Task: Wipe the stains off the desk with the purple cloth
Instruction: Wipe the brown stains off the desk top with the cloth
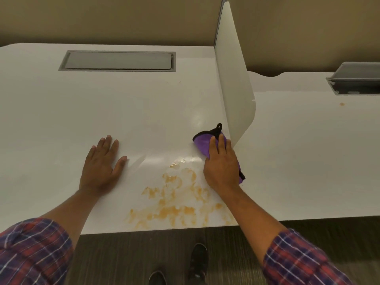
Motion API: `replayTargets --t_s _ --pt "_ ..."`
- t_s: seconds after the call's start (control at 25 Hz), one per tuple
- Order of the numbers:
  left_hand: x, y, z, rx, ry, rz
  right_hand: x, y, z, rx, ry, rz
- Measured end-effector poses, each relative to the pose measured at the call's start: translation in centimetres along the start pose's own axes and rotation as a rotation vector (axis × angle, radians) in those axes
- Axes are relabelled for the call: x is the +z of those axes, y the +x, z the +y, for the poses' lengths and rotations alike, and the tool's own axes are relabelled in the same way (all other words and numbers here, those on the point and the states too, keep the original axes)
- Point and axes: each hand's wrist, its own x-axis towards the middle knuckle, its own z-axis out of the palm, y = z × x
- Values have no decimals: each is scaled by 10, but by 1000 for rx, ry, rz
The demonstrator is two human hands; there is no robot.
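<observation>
Orange-yellow stains [176, 204] spread over the white desk [61, 120] near its front edge, between my two arms. The purple cloth [202, 142], edged in black with a black loop, lies flat on the desk just beyond the stains, beside the divider. My right hand [221, 167] presses down on the cloth with flat fingers and covers most of it. My left hand [102, 163] rests palm down on bare desk to the left of the stains, fingers spread, holding nothing.
A white divider panel [234, 89] stands upright right next to the cloth. A grey cable hatch [117, 61] sits at the back of the desk. The neighbouring desk [308, 151] has a small orange spot [342, 104] and an open grey hatch [355, 81]. My shoes [197, 262] stand on dark carpet below.
</observation>
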Motion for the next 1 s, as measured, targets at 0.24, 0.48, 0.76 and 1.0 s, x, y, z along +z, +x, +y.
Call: replayTargets --t_s 0.24,0.48,0.76,1.0 --pt "0 -2 -1 0 -7 -16 -11 85 -5 46 21 -56" --pt "0 0 -2 14 1 -14 -4 37 0 -27 7 16" --pt "2 1 -3 17 32 -1 -16 11 14 -139 -70 -64" --pt "2 1 -2 12 39 -19 1 14 -5 -181 25 -52"
